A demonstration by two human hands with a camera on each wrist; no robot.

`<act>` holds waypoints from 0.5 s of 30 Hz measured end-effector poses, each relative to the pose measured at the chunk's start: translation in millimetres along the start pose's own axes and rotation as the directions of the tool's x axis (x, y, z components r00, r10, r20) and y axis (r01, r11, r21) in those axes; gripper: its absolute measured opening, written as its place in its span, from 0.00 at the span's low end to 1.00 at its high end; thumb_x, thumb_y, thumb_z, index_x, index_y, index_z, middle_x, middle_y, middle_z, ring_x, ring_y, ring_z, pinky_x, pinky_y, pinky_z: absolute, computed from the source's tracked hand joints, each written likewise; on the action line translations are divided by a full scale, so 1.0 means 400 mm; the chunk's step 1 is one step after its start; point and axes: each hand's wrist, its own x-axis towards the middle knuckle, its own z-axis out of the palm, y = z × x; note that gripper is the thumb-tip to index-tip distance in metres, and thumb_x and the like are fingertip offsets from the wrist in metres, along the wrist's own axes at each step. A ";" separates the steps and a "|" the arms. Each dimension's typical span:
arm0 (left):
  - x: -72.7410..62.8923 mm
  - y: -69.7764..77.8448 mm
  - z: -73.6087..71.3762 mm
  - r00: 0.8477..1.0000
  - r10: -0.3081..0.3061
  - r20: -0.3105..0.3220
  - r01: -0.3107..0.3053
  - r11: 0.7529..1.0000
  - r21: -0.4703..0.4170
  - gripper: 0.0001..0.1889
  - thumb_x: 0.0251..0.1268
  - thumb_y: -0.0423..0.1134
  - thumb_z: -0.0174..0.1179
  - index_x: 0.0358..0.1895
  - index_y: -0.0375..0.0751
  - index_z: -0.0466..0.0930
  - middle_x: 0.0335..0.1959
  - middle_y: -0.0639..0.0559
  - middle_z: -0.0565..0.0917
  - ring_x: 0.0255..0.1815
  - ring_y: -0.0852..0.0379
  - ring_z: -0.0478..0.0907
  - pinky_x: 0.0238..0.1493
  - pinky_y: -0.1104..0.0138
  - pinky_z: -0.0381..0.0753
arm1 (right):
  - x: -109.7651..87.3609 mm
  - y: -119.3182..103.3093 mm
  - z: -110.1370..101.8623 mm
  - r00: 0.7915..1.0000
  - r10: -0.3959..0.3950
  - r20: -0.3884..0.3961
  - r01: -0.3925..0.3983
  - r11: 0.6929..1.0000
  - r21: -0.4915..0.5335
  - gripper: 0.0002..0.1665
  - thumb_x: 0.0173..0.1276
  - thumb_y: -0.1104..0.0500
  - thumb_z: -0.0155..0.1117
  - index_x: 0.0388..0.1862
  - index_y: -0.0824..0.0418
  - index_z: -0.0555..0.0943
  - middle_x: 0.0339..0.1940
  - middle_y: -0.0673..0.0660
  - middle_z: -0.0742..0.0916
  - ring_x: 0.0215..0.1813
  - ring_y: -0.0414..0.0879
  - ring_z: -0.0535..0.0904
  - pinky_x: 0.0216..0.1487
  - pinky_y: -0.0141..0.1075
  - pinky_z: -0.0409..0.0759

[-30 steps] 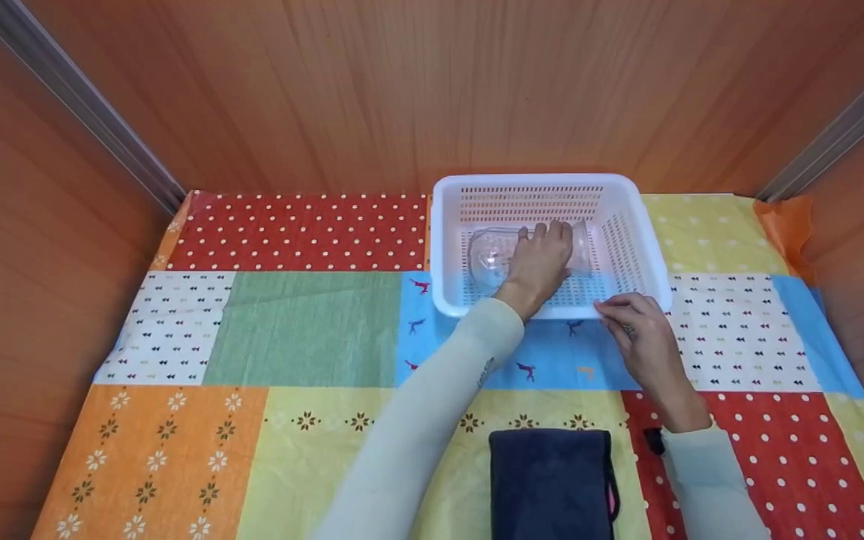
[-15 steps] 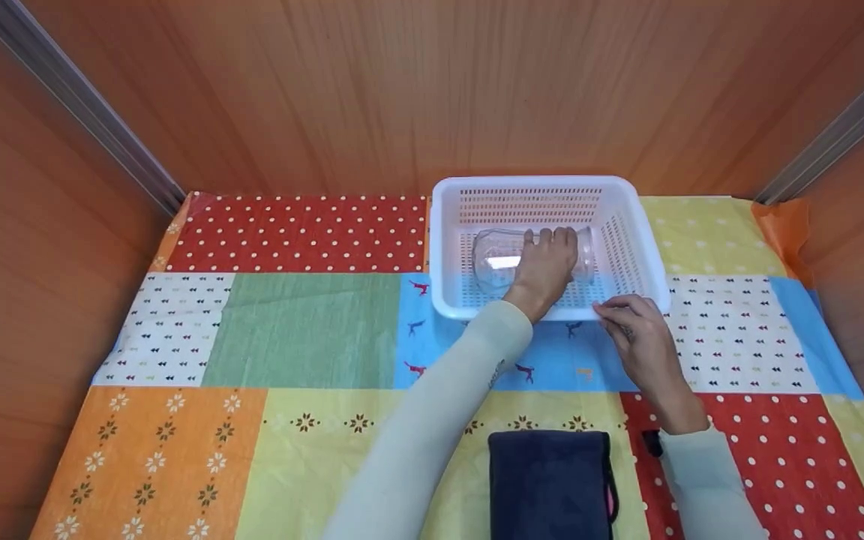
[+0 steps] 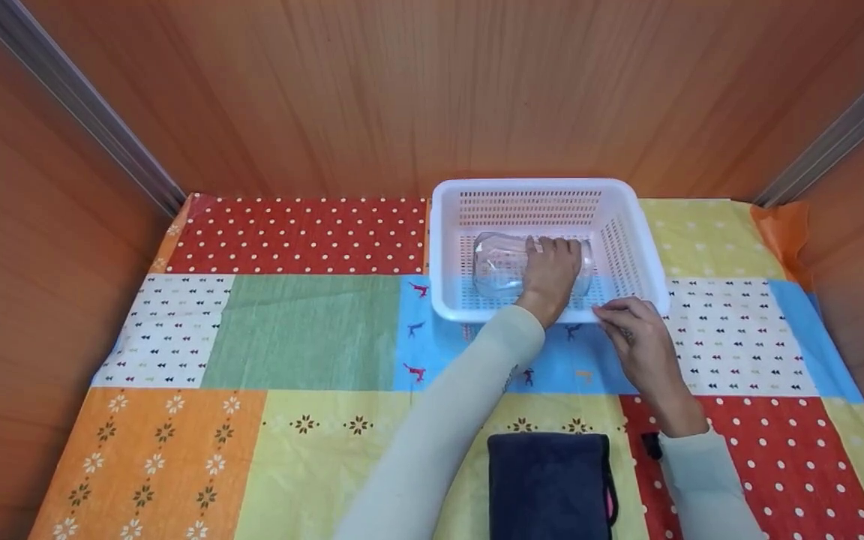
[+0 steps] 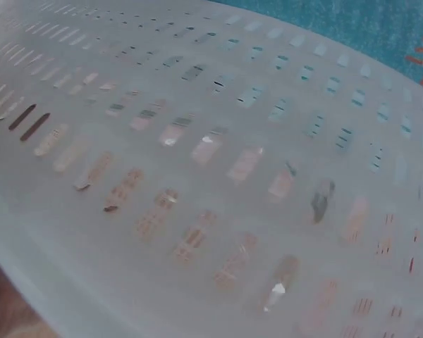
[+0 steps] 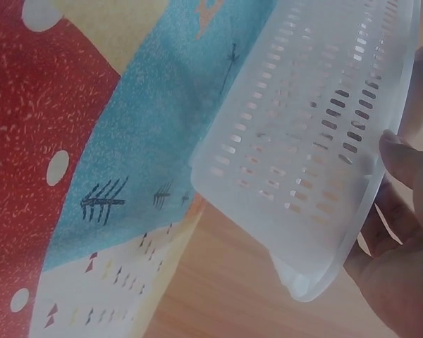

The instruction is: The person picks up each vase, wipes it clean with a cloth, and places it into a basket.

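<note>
A white slotted plastic basket (image 3: 451, 315) stands toward the back of the cloth. Inside it a clear, see-through jar (image 3: 498, 266) lies on its side, its wide body to the left and its neck end to the right. My left hand (image 3: 550, 271) reaches over the basket's near rim and grips the jar from above, fingers curled over it. My right hand (image 3: 642, 337) pinches the near rim close to the right corner; in the right wrist view the thumb of that hand (image 5: 409, 239) lies over the rim. The basket's slotted wall (image 4: 218, 176) fills the left wrist view.
In front of the basket lies a folded dark navy cloth (image 3: 548, 487) with a cord loop at its right side. A patchwork tablecloth (image 3: 312, 330) covers the table. Wooden panels (image 3: 312, 97) rise at the back and both sides, the back one close behind the basket.
My left hand has shifted slightly to the right and toward me, and the jar under it has moved a little nearer. The right hand has kept its pinch on the rim.
</note>
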 end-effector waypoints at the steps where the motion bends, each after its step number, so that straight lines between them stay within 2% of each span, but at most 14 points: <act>1: 0.002 -0.002 0.003 1.000 -0.005 0.018 0.005 1.000 0.011 0.25 0.84 0.44 0.53 0.78 0.45 0.64 0.75 0.48 0.75 0.77 0.48 0.71 0.79 0.51 0.69 | 0.001 0.000 0.000 1.000 0.002 0.000 -0.002 1.000 0.001 0.16 0.64 0.77 0.73 0.50 0.67 0.91 0.46 0.61 0.88 0.54 0.57 0.81 0.57 0.15 0.67; 6: -0.001 -0.014 0.005 0.997 -0.006 0.073 0.005 1.000 0.015 0.25 0.86 0.42 0.50 0.80 0.46 0.65 0.76 0.48 0.74 0.78 0.48 0.70 0.80 0.52 0.67 | 0.000 -0.001 -0.003 1.000 0.002 -0.004 -0.002 1.000 0.003 0.16 0.64 0.77 0.73 0.50 0.67 0.91 0.45 0.61 0.88 0.54 0.58 0.81 0.57 0.17 0.67; 11: -0.007 -0.024 -0.007 0.997 -0.014 0.080 0.018 0.999 -0.051 0.25 0.85 0.44 0.53 0.79 0.49 0.68 0.74 0.50 0.74 0.77 0.50 0.71 0.80 0.54 0.67 | -0.002 -0.002 -0.003 1.000 -0.004 -0.008 0.004 1.000 0.000 0.17 0.63 0.77 0.74 0.49 0.67 0.91 0.45 0.61 0.88 0.53 0.59 0.81 0.57 0.19 0.69; 15: -0.010 -0.034 -0.009 0.997 -0.021 0.068 0.026 0.997 -0.066 0.25 0.83 0.44 0.56 0.78 0.52 0.71 0.72 0.52 0.76 0.75 0.52 0.72 0.80 0.56 0.68 | 0.000 -0.003 -0.002 1.000 -0.011 -0.014 0.011 1.000 -0.002 0.17 0.63 0.77 0.74 0.49 0.67 0.91 0.45 0.61 0.88 0.52 0.58 0.81 0.57 0.21 0.70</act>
